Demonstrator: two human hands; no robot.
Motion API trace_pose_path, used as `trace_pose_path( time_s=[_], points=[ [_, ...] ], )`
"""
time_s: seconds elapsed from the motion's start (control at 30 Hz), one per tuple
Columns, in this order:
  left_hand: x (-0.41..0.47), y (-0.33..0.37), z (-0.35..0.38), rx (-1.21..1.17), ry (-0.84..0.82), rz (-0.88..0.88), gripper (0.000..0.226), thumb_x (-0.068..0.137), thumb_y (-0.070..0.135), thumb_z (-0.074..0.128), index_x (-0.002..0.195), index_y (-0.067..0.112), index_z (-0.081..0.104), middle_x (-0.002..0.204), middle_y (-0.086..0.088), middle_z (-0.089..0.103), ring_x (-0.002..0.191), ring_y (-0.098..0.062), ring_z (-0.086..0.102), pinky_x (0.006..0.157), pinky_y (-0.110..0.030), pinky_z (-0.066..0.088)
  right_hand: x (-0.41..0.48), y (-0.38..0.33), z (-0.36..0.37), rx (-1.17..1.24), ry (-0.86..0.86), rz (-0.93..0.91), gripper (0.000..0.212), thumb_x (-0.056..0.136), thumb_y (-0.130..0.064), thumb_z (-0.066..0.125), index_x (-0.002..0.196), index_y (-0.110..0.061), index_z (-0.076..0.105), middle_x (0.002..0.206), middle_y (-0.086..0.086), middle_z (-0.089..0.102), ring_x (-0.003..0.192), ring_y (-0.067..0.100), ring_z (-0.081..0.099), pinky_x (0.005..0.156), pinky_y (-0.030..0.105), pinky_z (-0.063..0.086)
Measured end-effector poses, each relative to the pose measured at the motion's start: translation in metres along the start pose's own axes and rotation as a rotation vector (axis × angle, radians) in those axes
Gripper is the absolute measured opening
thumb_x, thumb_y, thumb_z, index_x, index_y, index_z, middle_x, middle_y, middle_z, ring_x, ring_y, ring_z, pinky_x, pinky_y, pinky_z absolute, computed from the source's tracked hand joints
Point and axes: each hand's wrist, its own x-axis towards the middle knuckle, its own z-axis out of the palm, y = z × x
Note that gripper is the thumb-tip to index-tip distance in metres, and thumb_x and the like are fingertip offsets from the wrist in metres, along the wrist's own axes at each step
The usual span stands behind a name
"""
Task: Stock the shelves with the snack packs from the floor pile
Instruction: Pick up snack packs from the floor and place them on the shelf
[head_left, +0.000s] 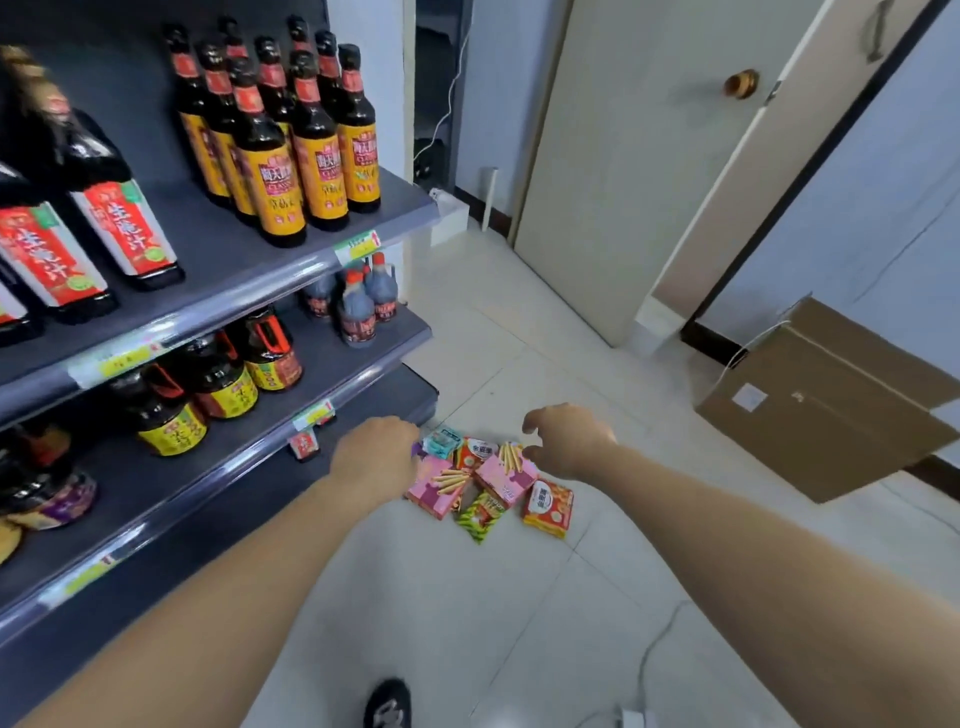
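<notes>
Pink, orange and green snack packs (500, 482) piled on pale tiles (519, 623); right hand (567, 441) hovers splayed, empty (left hand (375, 453): grip unclear).

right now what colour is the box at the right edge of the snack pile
The box is orange-red with a white patch; head view.

Left hand (376, 457) hiding its fingers, shoe (387, 704) cut off below, price tags (358, 247) unreadable
</notes>
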Motion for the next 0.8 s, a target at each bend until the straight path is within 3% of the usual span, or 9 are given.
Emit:
trace_pose_path(
  time_s=[0.1,0.23,0.4,0.53,0.7,0.8],
  points=[
    [0.043,-0.003,0.012,-0.048,-0.057,-0.018,0.025,0.092,0.028,0.053,0.113,0.018,0.063,0.113,-0.004,0.061,0.106,-0.027,0.058,0.082,-0.035,0.049,0.039,0.016,0.011,-0.017,-0.054,0.025,0.037,0.093,-0.037,0.054,0.128,-0.025,0.056,0.125,0.0,0.061,0.116,0.023,0.056,0.084,0.032,0.049],
    [0.103,-0.012,0.032,-0.05,-0.111,-0.032,0.021,0.092,0.028,0.053,0.103,0.013,0.062,0.108,-0.005,0.063,0.099,-0.027,0.059,0.073,-0.033,0.047,0.091,0.035,0.023,-0.012,-0.112,0.065,0.035,0.094,-0.038,0.053,0.126,-0.026,0.057,0.123,-0.002,0.062,0.116,0.022,0.055,0.083,0.032,0.048],
    [0.169,-0.016,0.058,-0.042,-0.171,-0.032,0.027,0.095,0.028,0.05,0.112,0.009,0.059,0.113,-0.009,0.061,0.104,-0.028,0.059,0.078,-0.036,0.048,0.151,0.057,0.046,0.004,-0.17,0.113,0.031,0.094,-0.038,0.052,0.122,-0.025,0.06,0.12,-0.001,0.063,0.114,0.022,0.057,0.084,0.031,0.048],
    [0.216,-0.015,0.083,-0.069,-0.204,-0.052,0.025,0.096,0.026,0.05,0.108,0.008,0.061,0.108,-0.01,0.063,0.097,-0.027,0.06,0.073,-0.034,0.047,0.191,0.078,0.069,0.053,-0.219,0.149,0.033,0.095,-0.041,0.05,0.124,-0.029,0.057,0.125,-0.001,0.061,0.119,0.022,0.054,0.085,0.03,0.044],
    [0.274,-0.011,0.123,-0.092,-0.235,-0.099,0.028,0.095,0.028,0.052,0.115,0.013,0.064,0.112,-0.006,0.064,0.101,-0.026,0.061,0.076,-0.034,0.048,0.244,0.112,0.1,0.104,-0.28,0.177,0.035,0.095,-0.046,0.049,0.126,-0.03,0.056,0.123,-0.001,0.061,0.118,0.022,0.054,0.084,0.03,0.045],
    [0.31,-0.008,0.157,-0.1,-0.232,-0.127,0.025,0.093,0.03,0.053,0.107,0.014,0.066,0.1,-0.005,0.067,0.089,-0.023,0.063,0.065,-0.031,0.047,0.276,0.133,0.126,0.144,-0.295,0.199,0.036,0.094,-0.047,0.05,0.125,-0.03,0.056,0.123,-0.002,0.063,0.117,0.021,0.054,0.084,0.029,0.045]
  ],
)
